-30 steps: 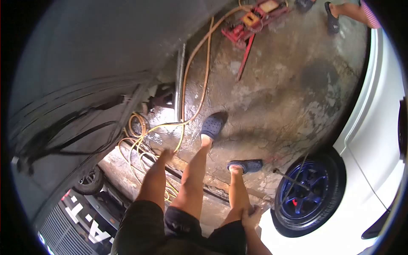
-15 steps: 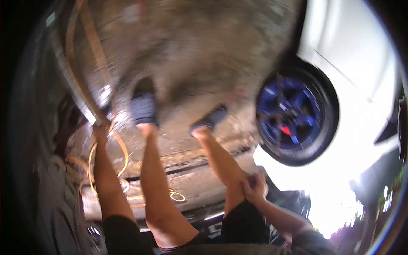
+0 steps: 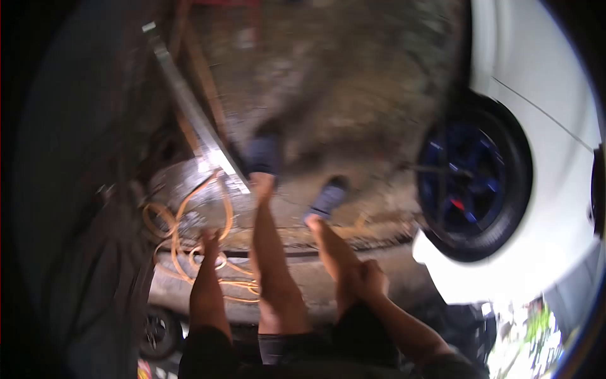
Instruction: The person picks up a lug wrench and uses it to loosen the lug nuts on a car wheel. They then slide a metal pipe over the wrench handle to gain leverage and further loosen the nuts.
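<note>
My left hand (image 3: 210, 241) hangs low, blurred, its fingers seemingly apart and nothing visible in them. It is near loops of orange hose (image 3: 178, 234) on the floor. A long silver metal bar (image 3: 196, 114) slants beyond that hand, its near end apart from the fingers. My right hand (image 3: 371, 281) rests against my right leg around the knee, with its fingers curled. Whatever it may hold is hidden. Both my feet, in dark slippers (image 3: 328, 197), are on the floor.
To the right stands a white car (image 3: 543, 107) with a black tire and blue-spoked wheel (image 3: 473, 177). Another vehicle wheel (image 3: 158, 331) shows at lower left. The concrete floor (image 3: 353, 82) looks wet and stained. Something red (image 3: 233, 5) is at the top edge.
My left hand was at the near end of the metal bar and is now apart from it, closer to my body. The view has shifted. My right hand stays at the knee.
</note>
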A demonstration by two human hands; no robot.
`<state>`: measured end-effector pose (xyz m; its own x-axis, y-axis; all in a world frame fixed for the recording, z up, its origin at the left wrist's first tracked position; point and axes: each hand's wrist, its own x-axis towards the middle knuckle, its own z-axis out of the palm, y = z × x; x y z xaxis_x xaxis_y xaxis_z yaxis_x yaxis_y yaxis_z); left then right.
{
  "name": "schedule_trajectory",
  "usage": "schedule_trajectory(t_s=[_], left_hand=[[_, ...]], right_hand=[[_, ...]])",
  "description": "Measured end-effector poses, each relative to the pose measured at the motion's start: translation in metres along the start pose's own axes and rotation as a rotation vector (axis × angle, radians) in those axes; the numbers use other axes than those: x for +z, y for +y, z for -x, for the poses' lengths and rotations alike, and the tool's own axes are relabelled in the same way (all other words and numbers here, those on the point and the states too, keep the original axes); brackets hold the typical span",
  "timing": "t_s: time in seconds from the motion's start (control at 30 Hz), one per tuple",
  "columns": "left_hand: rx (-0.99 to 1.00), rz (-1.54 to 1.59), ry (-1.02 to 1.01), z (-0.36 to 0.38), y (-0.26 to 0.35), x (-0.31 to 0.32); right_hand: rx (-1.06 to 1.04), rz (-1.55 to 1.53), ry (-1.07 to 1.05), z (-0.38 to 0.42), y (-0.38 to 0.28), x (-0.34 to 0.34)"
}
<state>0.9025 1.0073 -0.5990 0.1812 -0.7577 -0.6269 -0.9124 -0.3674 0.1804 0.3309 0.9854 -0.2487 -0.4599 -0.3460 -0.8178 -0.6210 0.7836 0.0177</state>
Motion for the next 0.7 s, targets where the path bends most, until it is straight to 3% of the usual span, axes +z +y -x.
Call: schedule_trajectory(t_s=[0.03,0.07,0.1,0.13,0.17,0.2,0.23,0.3,0.4,0.5,0.6,0.63,0.67,0.7], left_hand=[[-0.085,0.094,-0.184,-0.013,0.093,-0.068],[-0.191,0.182,-0.040,-0.035,0.095,-0.047],[-0.051,0.004,0.146,-0.073,0.079,-0.005],[-0.296,0.251,-0.063,-0.095,0.187,-0.072],[-0.265,0.332,0.000,-0.121,0.225,-0.070],[-0.038,0.353,0.096,-0.171,0.199,-0.021],[-0.253,0.331,-0.020,-0.191,0.254,-0.035],[-0.233,0.252,-0.110,-0.210,0.309,-0.033],[-0.325,0.177,0.126,-0.197,0.335,0.002],[-0.266,0.227,0.076,-0.170,0.329,0.018],[-0.232,0.559,-0.038,-0.113,0.324,0.058],[-0.271,0.367,0.011,-0.091,0.335,0.067],[-0.273,0.541,-0.021,-0.067,0.345,0.067],[-0.240,0.496,-0.022,-0.045,0.355,0.074]], right_hand=[[0.037,-0.031,-0.031,0.000,0.015,-0.001],[-0.023,-0.031,-0.026,-0.004,0.026,0.002],[-0.062,-0.024,-0.006,-0.005,0.032,0.005],[-0.119,0.043,0.018,-0.006,0.037,0.011],[-0.176,0.110,0.055,-0.010,0.042,0.015],[-0.179,0.081,0.061,-0.008,0.031,0.012],[-0.169,0.050,0.043,-0.005,0.028,0.011],[-0.137,0.047,0.009,-0.003,0.041,0.021],[-0.157,0.072,-0.022,-0.001,0.053,0.018],[-0.185,0.020,-0.044,-0.004,0.059,0.012],[-0.214,0.003,-0.134,-0.002,0.066,0.015],[-0.221,0.014,-0.173,-0.001,0.070,0.016],[-0.251,-0.018,-0.192,-0.005,0.075,0.020],[-0.280,-0.055,-0.208,-0.015,0.080,0.027]])
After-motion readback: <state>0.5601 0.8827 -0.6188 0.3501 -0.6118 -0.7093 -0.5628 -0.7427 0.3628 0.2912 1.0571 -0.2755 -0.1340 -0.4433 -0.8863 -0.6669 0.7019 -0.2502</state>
